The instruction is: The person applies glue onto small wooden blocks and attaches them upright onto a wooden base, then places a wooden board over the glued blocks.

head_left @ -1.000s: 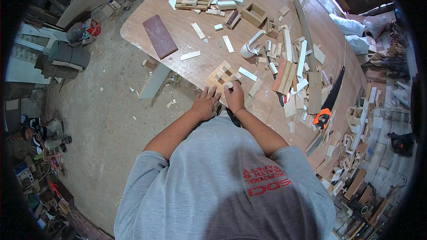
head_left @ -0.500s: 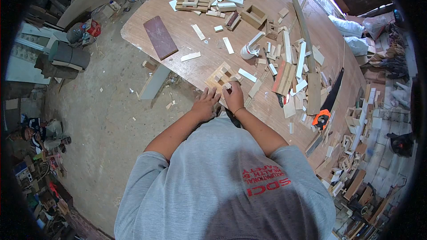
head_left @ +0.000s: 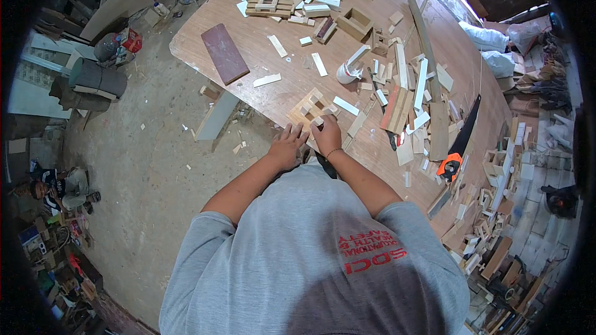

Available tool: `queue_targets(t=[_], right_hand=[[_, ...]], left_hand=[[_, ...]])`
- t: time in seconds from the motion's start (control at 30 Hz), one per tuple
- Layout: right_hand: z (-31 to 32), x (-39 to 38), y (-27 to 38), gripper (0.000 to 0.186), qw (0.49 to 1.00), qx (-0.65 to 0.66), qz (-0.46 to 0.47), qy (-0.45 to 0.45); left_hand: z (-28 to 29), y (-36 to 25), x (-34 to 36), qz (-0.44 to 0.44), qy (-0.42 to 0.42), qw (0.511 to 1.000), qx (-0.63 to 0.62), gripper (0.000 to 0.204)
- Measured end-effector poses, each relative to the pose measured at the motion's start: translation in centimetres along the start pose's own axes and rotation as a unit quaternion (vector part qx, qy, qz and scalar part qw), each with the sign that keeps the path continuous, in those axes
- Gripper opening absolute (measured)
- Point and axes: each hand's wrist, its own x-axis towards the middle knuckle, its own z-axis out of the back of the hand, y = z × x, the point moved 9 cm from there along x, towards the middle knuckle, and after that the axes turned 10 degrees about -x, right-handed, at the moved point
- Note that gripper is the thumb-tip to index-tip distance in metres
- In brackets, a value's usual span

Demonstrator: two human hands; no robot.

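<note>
At the table's near edge lies a flat light-wood board [head_left: 299, 110] with small upright wooden pieces [head_left: 315, 103] standing on it. My left hand [head_left: 288, 147] rests on the board's near-left edge, its fingers stretched out side by side. My right hand [head_left: 327, 136] bends over the near-right corner. Between its fingertips a small pale wooden block [head_left: 318, 121] shows in part, pressed down at the board. The thumb side of that hand is hidden from above.
White strips [head_left: 346, 105] lie just beyond my right hand, and a white cup [head_left: 348, 73] stands farther off. A dark red board [head_left: 225, 54] sits at the left edge. Wood offcuts and a handsaw [head_left: 459, 142] cover the right. A person [head_left: 65, 187] sits far left.
Both hands keep nearly the same place at the board. Only a very slight shift of the whole view shows.
</note>
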Motion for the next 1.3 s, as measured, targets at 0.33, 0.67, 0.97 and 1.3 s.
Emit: queue_targets(t=[0.33,0.67,0.97,1.3], right_hand=[[-0.1,0.1,-0.2,0.029,0.999,-0.033,-0.005,-0.006],[-0.6,0.0,-0.5,0.031,0.997,-0.070,-0.021,0.012],[-0.7,-0.1,-0.4,0.035,0.996,-0.074,-0.039,0.026],[-1.2,-0.1,-0.8,0.036,0.996,-0.073,-0.037,0.040]], left_hand=[[0.1,-0.2,0.1,0.008,0.026,1.000,-0.002,0.095],[0.4,-0.5,0.0,0.011,0.028,0.999,0.012,0.094],[0.2,-0.3,-0.1,0.006,0.020,1.000,0.013,0.093],[0.5,-0.5,-0.1,0.012,0.020,1.000,0.011,0.091]])
